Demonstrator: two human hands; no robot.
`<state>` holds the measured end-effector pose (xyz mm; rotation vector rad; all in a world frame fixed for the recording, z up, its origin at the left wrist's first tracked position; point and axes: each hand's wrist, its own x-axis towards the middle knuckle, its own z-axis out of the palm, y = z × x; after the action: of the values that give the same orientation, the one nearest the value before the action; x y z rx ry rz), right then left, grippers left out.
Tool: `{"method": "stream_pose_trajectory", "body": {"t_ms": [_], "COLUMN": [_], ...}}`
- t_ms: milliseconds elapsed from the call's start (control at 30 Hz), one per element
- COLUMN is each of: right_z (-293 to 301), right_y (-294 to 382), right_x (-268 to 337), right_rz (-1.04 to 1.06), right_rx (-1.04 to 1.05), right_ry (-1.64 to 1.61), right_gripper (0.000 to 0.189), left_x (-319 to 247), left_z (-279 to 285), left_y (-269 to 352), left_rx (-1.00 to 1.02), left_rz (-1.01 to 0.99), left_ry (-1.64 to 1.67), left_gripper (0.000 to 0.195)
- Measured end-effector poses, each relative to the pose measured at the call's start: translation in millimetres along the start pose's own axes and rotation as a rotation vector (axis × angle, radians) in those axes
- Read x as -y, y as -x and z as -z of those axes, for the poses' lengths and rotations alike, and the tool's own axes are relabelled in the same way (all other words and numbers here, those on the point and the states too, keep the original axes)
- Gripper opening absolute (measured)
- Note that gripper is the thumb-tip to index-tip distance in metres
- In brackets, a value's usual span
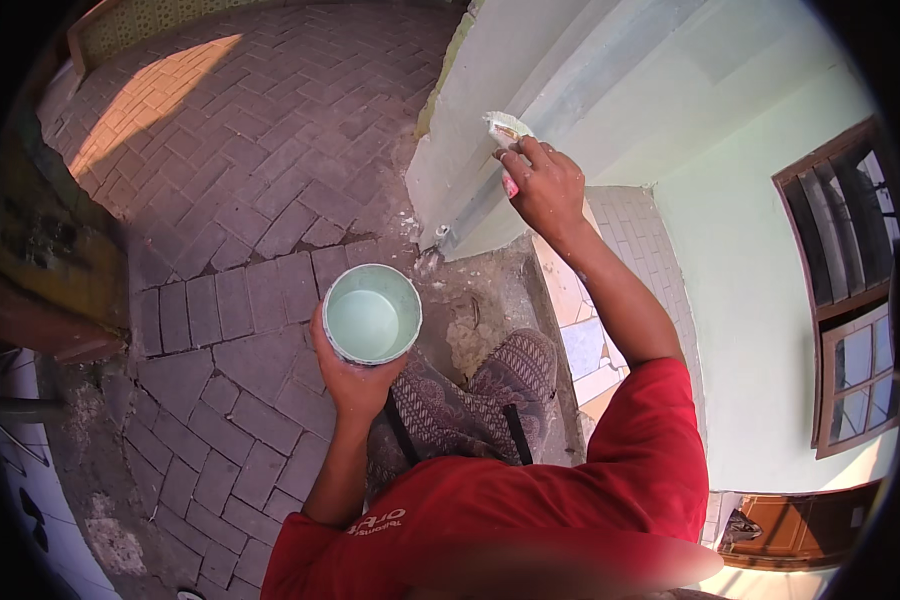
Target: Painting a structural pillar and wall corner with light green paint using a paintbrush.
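Observation:
My left hand point(356, 386) grips a round paint tub point(331, 330) from below and the side. Pale green paint point(367, 319) lies inside, well below the rim. Up and to the right, my right hand point(551, 180) is closed around a paintbrush point(507, 129) with a pinkish-red handle end. Whitish paint coats its bristles, which point to the upper left. Behind the brush is a pale wall pillar point(495, 97) with a grey-blue band point(555, 120). Whether the bristles touch that surface I cannot tell.
Grey paving bricks point(270, 172) cover the ground at left. Rough concrete point(480, 300) lies at the pillar's foot, beside a ledge of broken tiles point(581, 345). A pale green wall point(735, 300) with a brown-framed window point(859, 375) stands at right. A worn yellow-brown post point(60, 255) is at far left.

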<state>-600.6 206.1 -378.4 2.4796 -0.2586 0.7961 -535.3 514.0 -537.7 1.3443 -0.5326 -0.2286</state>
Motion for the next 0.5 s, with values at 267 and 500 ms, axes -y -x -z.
{"method": "stream_pose_trajectory", "body": {"t_ms": [267, 500], "right_z": [-26, 26], "right_y": [-4, -23], "right_x": [-24, -53], "right_rz": [-0.282, -0.32], "right_rx": [0.038, -0.412], "right_ry": [-0.412, -0.428], "right_gripper": [0.013, 0.016], "left_x": [-4, -10], "left_z": [-10, -6], "left_y": [-2, 1], "left_rx": [0.025, 0.021], "left_rz": [-0.012, 0.01], "left_ry": [0.017, 0.023], "left_gripper": [0.105, 0.105]}}
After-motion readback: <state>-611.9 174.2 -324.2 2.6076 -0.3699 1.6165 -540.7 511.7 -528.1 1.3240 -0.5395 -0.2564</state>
